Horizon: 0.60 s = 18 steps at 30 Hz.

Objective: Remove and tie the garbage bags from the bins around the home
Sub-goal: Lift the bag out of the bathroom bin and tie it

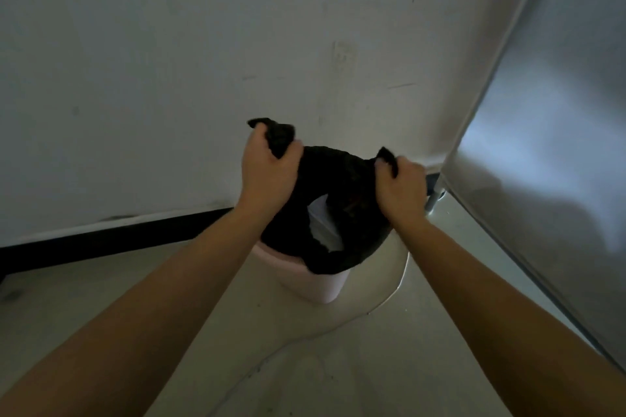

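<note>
A black garbage bag (335, 179) hangs partly lifted above a small pale pink bin (318, 284) on the floor. My left hand (267, 173) grips a bunched corner of the bag's rim at the upper left. My right hand (401, 189) grips the opposite bunched corner on the right. The bag's mouth gapes between my hands, and something white shows inside. The bag's lower part still droops over the bin's rim.
A white wall with a black baseboard (118, 240) runs behind the bin. A large silvery appliance side (542, 145) stands close on the right. A thin cord (389, 298) lies on the pale floor (305, 366) beside the bin.
</note>
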{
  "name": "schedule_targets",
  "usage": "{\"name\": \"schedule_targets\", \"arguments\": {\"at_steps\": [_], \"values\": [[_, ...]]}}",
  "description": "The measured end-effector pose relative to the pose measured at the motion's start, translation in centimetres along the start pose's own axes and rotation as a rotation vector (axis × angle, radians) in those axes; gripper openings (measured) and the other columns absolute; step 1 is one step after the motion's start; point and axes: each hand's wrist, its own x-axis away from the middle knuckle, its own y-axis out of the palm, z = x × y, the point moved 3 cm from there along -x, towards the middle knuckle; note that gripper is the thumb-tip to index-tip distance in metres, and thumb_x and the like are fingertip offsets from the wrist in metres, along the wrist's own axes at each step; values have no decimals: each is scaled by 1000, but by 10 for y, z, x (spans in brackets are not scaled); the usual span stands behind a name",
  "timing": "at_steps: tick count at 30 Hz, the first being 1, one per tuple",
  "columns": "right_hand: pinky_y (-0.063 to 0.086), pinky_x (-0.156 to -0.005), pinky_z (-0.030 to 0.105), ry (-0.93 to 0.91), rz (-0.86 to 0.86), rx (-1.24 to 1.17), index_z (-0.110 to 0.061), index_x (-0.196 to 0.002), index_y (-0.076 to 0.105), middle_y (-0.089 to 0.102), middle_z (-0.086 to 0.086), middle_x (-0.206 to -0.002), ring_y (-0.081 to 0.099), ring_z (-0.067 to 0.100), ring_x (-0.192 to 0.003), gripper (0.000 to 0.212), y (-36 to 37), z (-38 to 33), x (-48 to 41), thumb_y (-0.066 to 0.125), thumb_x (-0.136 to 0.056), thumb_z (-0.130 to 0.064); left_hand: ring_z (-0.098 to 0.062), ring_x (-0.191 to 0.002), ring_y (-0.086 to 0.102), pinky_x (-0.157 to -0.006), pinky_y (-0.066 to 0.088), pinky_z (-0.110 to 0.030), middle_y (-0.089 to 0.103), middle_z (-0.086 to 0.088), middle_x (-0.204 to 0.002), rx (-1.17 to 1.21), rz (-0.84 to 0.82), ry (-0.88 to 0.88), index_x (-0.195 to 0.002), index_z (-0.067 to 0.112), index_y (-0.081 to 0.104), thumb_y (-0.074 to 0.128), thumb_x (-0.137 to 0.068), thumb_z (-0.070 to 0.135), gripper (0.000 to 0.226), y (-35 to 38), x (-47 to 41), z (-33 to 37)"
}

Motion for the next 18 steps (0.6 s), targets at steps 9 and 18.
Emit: {"name": "schedule_targets", "arguments": {"at_steps": [9, 18], "values": [[59, -88, 38, -58, -182, -770, -20, -86, 59, 64, 7, -98, 66, 21, -98, 15, -52, -75, -29, 65, -92, -32, -17, -130, 52, -104, 50, -33, 52, -8, -141, 119, -145, -4, -130, 22, 57, 76, -73, 39, 63, -37, -16, 2], [44, -94, 27, -31, -257, -231, -16, -131, 38, 51, 1, -128, 52, 16, -117, 84, -59, -48, -20, 78, -72, -60, -13, -135, 48, -114, 41, -44, 53, 2, -145, -51, -218, 2, -146, 20, 45, 80, -74, 58, 89, -41, -12, -24]]}}
